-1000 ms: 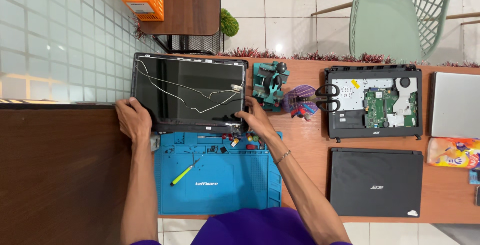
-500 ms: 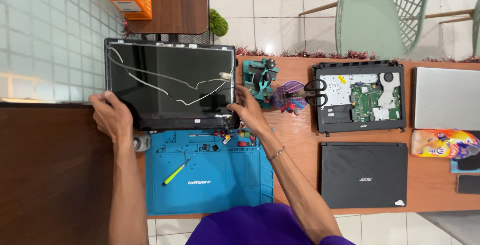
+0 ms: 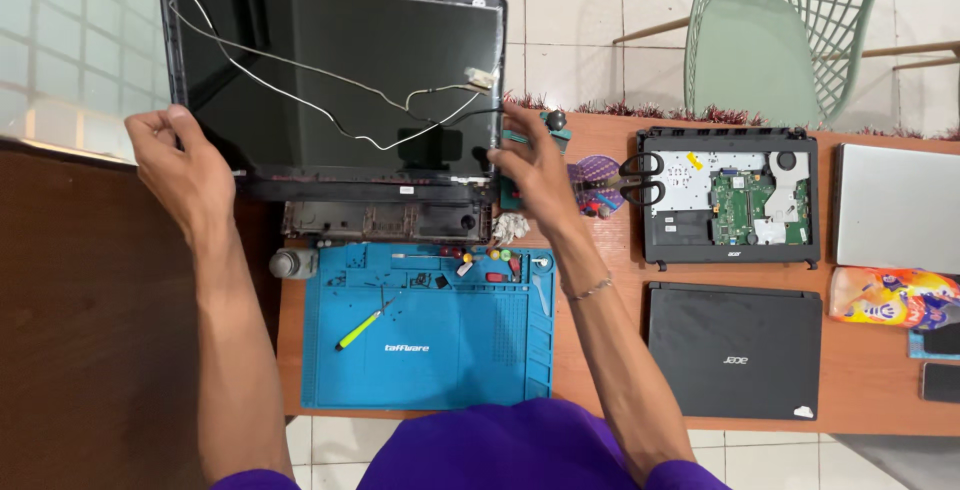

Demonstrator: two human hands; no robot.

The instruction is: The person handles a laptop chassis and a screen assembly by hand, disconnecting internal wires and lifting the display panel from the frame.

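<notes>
A black laptop screen lid, with thin white and black cables running across its inner face, is raised off the table and tilted toward me. My left hand grips its lower left edge. My right hand holds its lower right edge. Under the lifted lid a bare laptop frame part lies on the table, above a blue repair mat. A yellow-green screwdriver and several small screws and parts lie on the mat.
An opened laptop base with a green circuit board lies at right, scissors beside it. A closed black laptop, a silver laptop, a colourful packet, a small bottle and a green chair are around.
Both hands have lifted the screen lid up off the table and toward me; it fills more of the view, and the frame part beneath it has come into sight.
</notes>
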